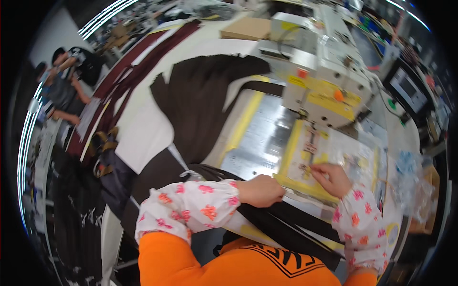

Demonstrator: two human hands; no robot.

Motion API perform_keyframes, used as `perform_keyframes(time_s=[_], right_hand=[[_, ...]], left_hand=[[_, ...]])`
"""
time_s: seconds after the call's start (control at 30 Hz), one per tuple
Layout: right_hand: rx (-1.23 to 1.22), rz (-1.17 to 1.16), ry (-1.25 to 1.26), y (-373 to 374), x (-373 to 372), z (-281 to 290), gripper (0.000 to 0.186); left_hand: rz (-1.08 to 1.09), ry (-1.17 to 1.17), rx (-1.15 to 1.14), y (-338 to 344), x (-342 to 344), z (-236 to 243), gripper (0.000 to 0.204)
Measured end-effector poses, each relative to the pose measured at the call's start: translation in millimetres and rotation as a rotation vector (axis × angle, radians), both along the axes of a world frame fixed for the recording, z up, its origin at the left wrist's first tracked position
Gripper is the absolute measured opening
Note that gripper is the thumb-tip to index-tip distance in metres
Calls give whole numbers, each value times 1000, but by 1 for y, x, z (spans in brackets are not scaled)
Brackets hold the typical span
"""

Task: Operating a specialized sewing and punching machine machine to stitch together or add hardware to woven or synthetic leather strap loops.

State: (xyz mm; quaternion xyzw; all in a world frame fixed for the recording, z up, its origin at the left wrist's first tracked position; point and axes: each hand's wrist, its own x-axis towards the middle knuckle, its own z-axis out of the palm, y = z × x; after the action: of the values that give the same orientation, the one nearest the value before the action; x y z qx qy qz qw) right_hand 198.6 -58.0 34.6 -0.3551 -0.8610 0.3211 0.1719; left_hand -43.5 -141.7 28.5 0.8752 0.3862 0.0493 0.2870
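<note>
Cloth is draped on near side of plate. Left hand is curled by cloth, right hand nearly closed at plate; any hold can't be told. Positioning seems underway; careful alignment is called for.

Worn on the head, a wide fisheye camera looks down and forward past the wearer's shirt at the frame's bottom edge. The left hand and right hand are close, below center and right of it; the table stretches beyond, a machine at upper right, people small and distant at upper left.
</note>
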Motion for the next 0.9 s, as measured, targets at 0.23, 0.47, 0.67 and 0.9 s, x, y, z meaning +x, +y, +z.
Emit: perform_keyframes(time_s=[0.23,0.47,0.67,0.9], right_hand=[[483,-29,-193,-39,-9,36,76],[815,-408,-481,30,19,21,25],[-223,-587,349,50,-10,20,20],[-106,-702,772,55,-32,-26,15]], left_hand=[[552,-495,288,18,-21,46,24],[587,-452,919,27,-9,53,12],[262,-322,317,29,52,2,22],[874,-976,-636,92,59,-30,32]])
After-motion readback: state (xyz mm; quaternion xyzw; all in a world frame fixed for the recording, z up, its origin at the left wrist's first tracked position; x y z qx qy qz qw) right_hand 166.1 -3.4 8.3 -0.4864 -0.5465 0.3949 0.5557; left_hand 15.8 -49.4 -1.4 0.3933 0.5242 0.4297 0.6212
